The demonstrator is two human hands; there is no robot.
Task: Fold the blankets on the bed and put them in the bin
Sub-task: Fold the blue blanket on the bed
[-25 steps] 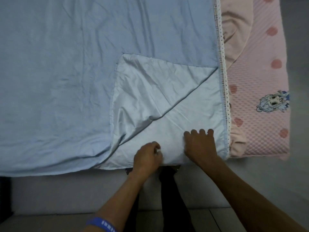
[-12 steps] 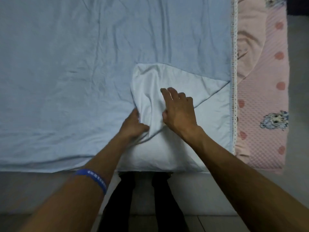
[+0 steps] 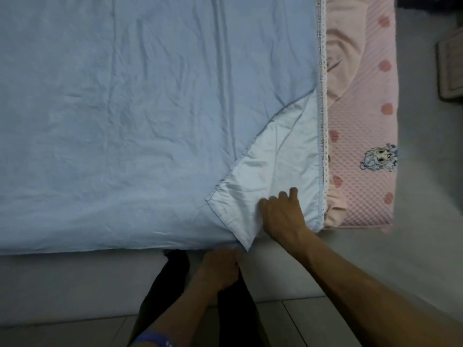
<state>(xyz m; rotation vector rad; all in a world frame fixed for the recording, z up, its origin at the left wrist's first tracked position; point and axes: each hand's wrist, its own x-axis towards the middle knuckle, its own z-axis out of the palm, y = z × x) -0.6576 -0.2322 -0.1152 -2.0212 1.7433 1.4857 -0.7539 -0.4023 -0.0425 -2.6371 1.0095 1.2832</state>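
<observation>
A large light-blue blanket (image 3: pixel 130 116) lies spread over the bed, filling most of the view. Its near right corner is turned back, showing a pale shiny underside (image 3: pixel 270 171) as a triangular flap. My right hand (image 3: pixel 283 216) lies on that flap near the bed's front edge, fingers bent against the cloth. My left hand (image 3: pixel 220 266) is just below the edge with curled fingers at the flap's hanging tip; whether it pinches the tip is hidden. A pink blanket (image 3: pixel 360 116) with red dots and a cartoon figure lies along the right side.
A white lace trim (image 3: pixel 324 121) runs between the blue and pink blankets. Grey floor (image 3: pixel 426 171) lies to the right, with a dark mat-like object (image 3: pixel 451 68) at the far right edge. My dark trouser legs (image 3: pixel 170 284) stand against the bed front. No bin is in view.
Both hands came back from the middle of the flap to the bed's front edge. The turned-back flap is now smaller and drawn toward the near right corner. The view shifted left.
</observation>
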